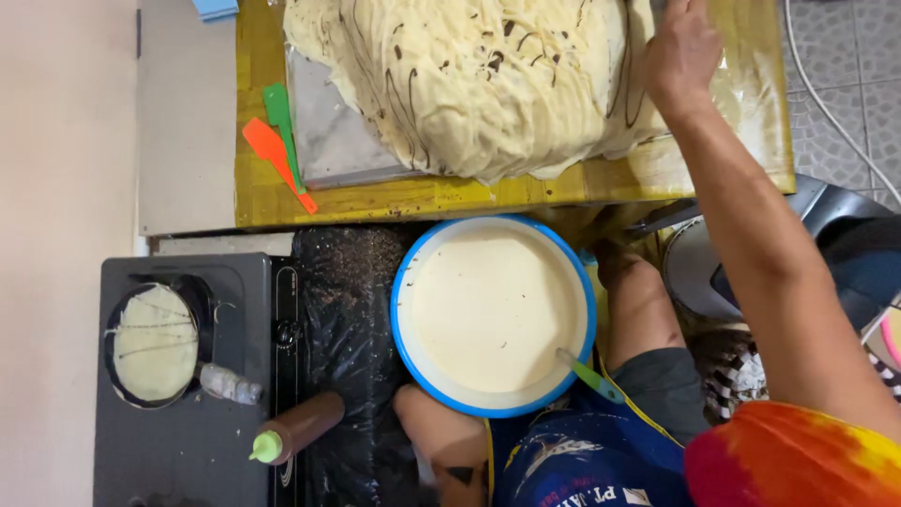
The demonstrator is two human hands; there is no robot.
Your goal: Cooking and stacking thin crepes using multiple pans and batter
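The person's right hand (pixel 680 52) rests on the far right edge of the stack of thin crepes (pixel 469 80), which lies on the wooden table (pixel 601 183) beyond the blue batter basin (pixel 493 314). The crepes look soft, floppy and easily torn, best lifted by an edge. Its fingers are cut off by the frame, so its grip cannot be told, and the left hand is out of view.

A worn, varnished yellow wooden tabletop (pixel 526 192) carries a heap of thin, soft, matt cream crepes streaked with dark chocolate (pixel 469 80). Left of the heap lie smooth orange and green plastic spatulas (pixel 279 141). Below the tabletop, a glossy blue plastic basin (pixel 404 314) holds smooth pale batter. Left of it lies crinkled, shiny black plastic sheeting (pixel 343 310).
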